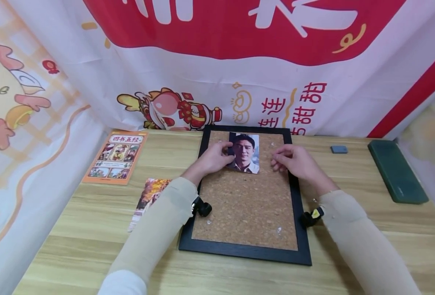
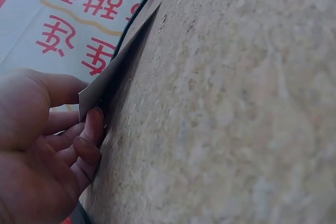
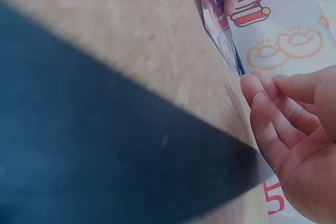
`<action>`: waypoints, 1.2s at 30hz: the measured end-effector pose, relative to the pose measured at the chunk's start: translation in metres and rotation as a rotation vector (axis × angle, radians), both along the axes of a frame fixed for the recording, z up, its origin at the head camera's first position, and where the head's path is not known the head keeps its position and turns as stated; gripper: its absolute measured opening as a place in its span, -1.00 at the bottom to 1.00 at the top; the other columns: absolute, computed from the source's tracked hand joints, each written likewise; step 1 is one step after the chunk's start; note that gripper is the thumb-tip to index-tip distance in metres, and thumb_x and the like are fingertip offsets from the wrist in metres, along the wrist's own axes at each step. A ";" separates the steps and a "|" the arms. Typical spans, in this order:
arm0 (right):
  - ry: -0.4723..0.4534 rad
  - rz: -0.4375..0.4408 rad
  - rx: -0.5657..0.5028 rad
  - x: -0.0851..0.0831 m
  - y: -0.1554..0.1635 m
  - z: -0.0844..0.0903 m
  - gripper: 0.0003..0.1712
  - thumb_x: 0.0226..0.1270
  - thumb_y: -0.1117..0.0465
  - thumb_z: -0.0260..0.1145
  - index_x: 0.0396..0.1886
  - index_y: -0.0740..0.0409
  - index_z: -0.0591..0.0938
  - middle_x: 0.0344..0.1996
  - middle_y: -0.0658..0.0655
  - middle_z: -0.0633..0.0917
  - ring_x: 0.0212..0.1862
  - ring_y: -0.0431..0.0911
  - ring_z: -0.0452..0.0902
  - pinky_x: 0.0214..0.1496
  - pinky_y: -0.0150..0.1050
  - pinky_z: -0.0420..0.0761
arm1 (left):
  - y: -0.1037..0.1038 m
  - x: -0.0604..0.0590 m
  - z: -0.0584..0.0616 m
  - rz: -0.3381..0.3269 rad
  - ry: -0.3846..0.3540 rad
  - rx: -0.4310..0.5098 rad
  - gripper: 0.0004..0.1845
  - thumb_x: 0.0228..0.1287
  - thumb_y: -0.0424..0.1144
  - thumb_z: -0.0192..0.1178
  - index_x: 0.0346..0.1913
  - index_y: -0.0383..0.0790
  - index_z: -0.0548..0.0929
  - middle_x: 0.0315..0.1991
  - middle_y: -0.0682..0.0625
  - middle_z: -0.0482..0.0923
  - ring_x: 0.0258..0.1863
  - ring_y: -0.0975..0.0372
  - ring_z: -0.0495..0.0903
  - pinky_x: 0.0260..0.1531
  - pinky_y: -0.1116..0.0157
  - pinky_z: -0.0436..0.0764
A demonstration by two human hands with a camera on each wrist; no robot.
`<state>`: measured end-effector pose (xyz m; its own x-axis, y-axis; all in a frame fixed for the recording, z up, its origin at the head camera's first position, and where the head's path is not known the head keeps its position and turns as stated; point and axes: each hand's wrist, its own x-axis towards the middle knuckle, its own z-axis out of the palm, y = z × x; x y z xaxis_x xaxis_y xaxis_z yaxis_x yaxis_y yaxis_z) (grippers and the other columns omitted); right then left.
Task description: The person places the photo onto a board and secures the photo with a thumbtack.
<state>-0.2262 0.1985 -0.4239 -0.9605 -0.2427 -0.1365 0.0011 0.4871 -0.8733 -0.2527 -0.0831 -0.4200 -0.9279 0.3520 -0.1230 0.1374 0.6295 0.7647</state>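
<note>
A portrait photo [image 1: 245,153] is laid flat on the cork board [image 1: 247,205], against the upper part of its cork field and just inside the top edge of the black frame [image 1: 239,250]. Its left edge is pinched by the curled fingers of the left hand [image 1: 212,157]; the wrist view shows that edge lifted slightly off the cork. The right hand [image 1: 292,161] is held just right of the photo, fingers loosely bent, nothing seen in them, though a small pin cannot be ruled out. The step is judged best done if the photo is pressed flat and squared to the frame's top edge before being fixed, with the raised left edge smoothed down first.
</note>
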 end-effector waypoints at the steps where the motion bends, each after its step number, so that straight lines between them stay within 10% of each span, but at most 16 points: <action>1: -0.009 -0.004 -0.003 -0.002 -0.002 0.000 -0.71 0.42 0.16 0.16 -0.04 0.28 0.58 -0.29 0.25 0.72 -0.31 0.02 0.69 -0.29 -0.17 0.67 | 0.000 0.000 0.000 -0.005 -0.004 -0.006 -0.44 0.26 -0.21 0.21 0.32 -0.25 0.39 -0.04 -0.11 0.56 -0.19 0.18 0.54 -0.11 0.24 0.51; 20: -0.153 -0.101 -0.274 -0.047 -0.044 0.005 -0.68 0.42 0.33 0.12 0.07 0.44 0.47 -0.20 0.41 0.68 -0.26 0.09 0.69 -0.18 -0.08 0.67 | 0.001 -0.004 -0.001 -0.046 -0.017 -0.036 -0.44 0.28 -0.16 0.19 0.32 -0.22 0.40 0.02 -0.11 0.49 -0.09 0.15 0.49 -0.03 0.19 0.49; 36: -0.206 -0.129 -0.252 -0.080 -0.074 0.002 -0.70 0.46 0.29 0.08 0.07 0.37 0.51 -0.18 0.37 0.68 -0.28 0.04 0.69 -0.19 -0.10 0.67 | 0.001 -0.005 -0.003 -0.075 0.015 -0.024 -0.45 0.29 -0.21 0.18 0.31 -0.30 0.39 -0.06 -0.14 0.53 -0.08 0.15 0.48 -0.01 0.23 0.47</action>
